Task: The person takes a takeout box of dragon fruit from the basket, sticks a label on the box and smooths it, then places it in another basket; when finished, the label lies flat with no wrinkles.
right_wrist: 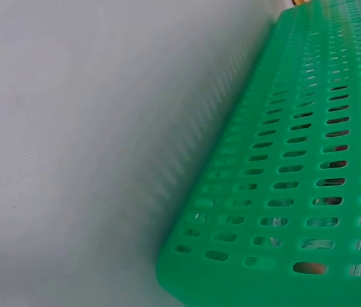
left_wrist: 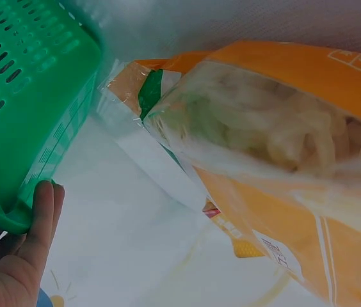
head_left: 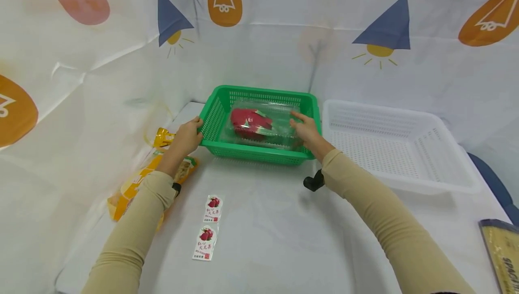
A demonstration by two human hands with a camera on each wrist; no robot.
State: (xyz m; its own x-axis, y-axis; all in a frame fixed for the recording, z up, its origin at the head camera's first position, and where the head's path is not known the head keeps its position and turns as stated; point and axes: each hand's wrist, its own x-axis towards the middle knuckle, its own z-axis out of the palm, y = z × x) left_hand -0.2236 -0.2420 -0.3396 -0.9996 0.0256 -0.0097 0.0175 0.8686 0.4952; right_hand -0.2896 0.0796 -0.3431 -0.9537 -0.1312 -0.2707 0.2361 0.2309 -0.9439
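Observation:
A green plastic basket [head_left: 259,153] stands toward the back of the table. Inside it lies a clear plastic clamshell box [head_left: 279,120], with a red dragon fruit [head_left: 250,123] showing through at its left. My left hand [head_left: 188,134] grips the basket's left rim; in the left wrist view, fingers [left_wrist: 41,214] lie along the outside of that rim. My right hand [head_left: 306,131] reaches over the basket's right side, with its fingers at the right end of the box and the index finger extended. The right wrist view shows the basket's slotted wall [right_wrist: 283,166], and that hand is mostly hidden there.
A white plastic basket [head_left: 446,172] stands to the right of the green one. Orange food packaging [head_left: 131,186] lies by my left forearm. Two dragon fruit stickers [head_left: 212,208] lie on the table in front. A yellowish package [head_left: 503,253] is at the right edge.

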